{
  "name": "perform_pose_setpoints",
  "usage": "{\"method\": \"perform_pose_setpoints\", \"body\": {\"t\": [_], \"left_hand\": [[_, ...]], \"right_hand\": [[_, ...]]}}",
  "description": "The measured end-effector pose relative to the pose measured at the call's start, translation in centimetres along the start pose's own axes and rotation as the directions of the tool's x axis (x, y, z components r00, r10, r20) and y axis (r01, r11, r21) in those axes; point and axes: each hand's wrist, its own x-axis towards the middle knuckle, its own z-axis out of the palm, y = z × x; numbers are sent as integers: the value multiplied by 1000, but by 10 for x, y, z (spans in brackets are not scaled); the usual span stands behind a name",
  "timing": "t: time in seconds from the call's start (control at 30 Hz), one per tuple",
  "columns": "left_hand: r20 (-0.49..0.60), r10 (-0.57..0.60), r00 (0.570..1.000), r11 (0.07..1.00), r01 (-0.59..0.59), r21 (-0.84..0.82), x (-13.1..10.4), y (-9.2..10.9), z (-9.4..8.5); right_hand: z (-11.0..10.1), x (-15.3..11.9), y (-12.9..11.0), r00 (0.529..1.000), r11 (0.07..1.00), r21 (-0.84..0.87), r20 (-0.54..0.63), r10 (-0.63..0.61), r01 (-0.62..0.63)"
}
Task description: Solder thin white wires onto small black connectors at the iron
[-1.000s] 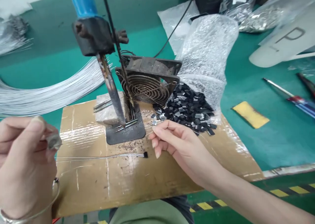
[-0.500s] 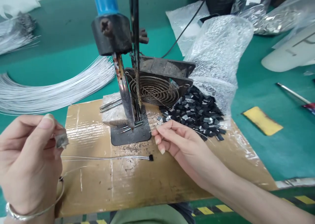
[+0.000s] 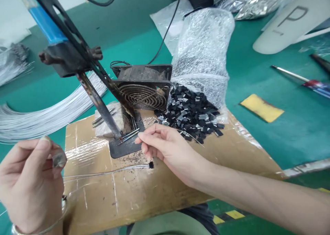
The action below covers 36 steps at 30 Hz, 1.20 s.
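My left hand (image 3: 31, 180) is closed, pinching a small grey crumpled wad (image 3: 59, 158) between thumb and fingers; its material is unclear. My right hand (image 3: 165, 143) is closed on a thin solder wire (image 3: 192, 136), whose tail arcs back over the hand. The wire's front end lies close to the tip of a soldering iron (image 3: 99, 106) clamped in a stand. Below the right fingers, a black connector (image 3: 151, 165) with several thin white wires (image 3: 108, 171) rests on the cardboard (image 3: 160, 200). Those wires run left behind my left hand.
A grimy fan (image 3: 143, 94) stands behind the iron, by a wrapped block (image 3: 109, 125). Black connectors (image 3: 193, 111) spill from a bubble-wrap bag (image 3: 203, 49). A bundle of white wires (image 3: 51, 113) lies left. At right are a yellow sponge (image 3: 263, 107) and a brush-like tool (image 3: 296, 73).
The view has turned, so the iron and stand now appear further left and tilted. My right hand has come a little nearer the iron's tip. Both hands keep their holds.
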Motion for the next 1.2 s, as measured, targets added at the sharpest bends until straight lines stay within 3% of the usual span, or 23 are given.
{"method": "perform_pose_setpoints", "body": {"t": [0.1,0.33,0.63,1.03,1.2], "left_hand": [[-42,-32,999,996,28,-84,0,3,4],[-26,-43,999,997,41,-71,2,0,8],[29,-76,997,993,78,-88,4,-2,11],[73,-147,986,984,153,-87,9,-6,13],[48,-133,990,984,137,-111,9,-6,10]], "right_hand": [[0,4,-1,1000,1000,5,14,9,-9],[-1,7,-3,998,999,29,68,-19,17],[8,13,-9,994,993,62,45,95,-98],[-5,14,-9,991,996,84,135,17,-28],[-7,11,-18,983,992,15,135,-123,122]]}}
